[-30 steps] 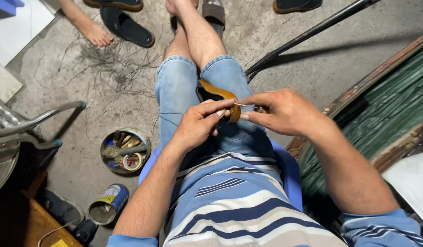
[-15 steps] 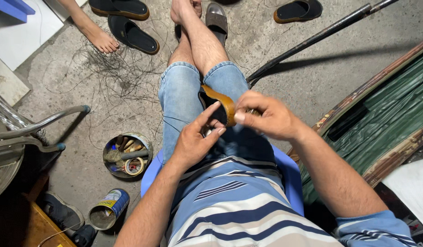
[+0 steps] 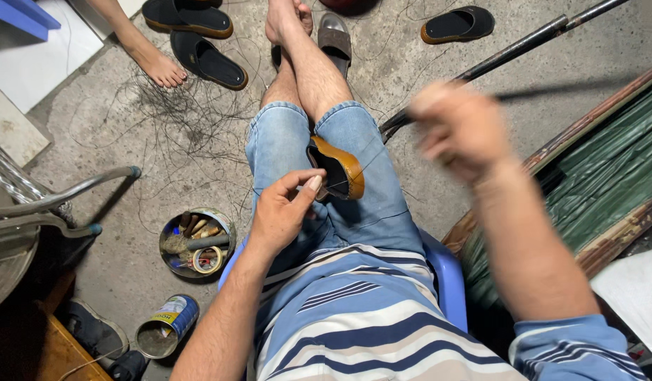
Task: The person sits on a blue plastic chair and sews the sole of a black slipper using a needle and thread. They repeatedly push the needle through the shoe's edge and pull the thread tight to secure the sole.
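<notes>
Half a second ago both hands met over the shoe on the lap; now the right hand (image 3: 461, 130) has swung up and away to the right, blurred by its own motion, so whether its fingers are pinched together cannot be told. A thin thread (image 3: 374, 156) runs from it back down to the shoe (image 3: 338, 168) — a small dark one with a tan sole edge, lying on the right thigh of the blue denim shorts (image 3: 368, 197). The left hand (image 3: 284, 212) has stayed there, its fingers (image 3: 308, 185) bent together and pressed on the shoe's near end, thumb alongside.

Around the person's own legs, the concrete floor (image 3: 114, 141) carries a tangle of loose dark threads (image 3: 178, 120), a round tin of small tools (image 3: 196, 242), and a can on its side (image 3: 168, 324). Black sandals (image 3: 206, 60) lie near another person's bare foot (image 3: 159, 68). A dark metal rod (image 3: 509, 49) crosses behind the raised hand — nothing lies between hand and shoe.

The left forearm comes up from below, wrist bent inward; the right forearm rises steeply from a blue striped sleeve (image 3: 573, 349).
</notes>
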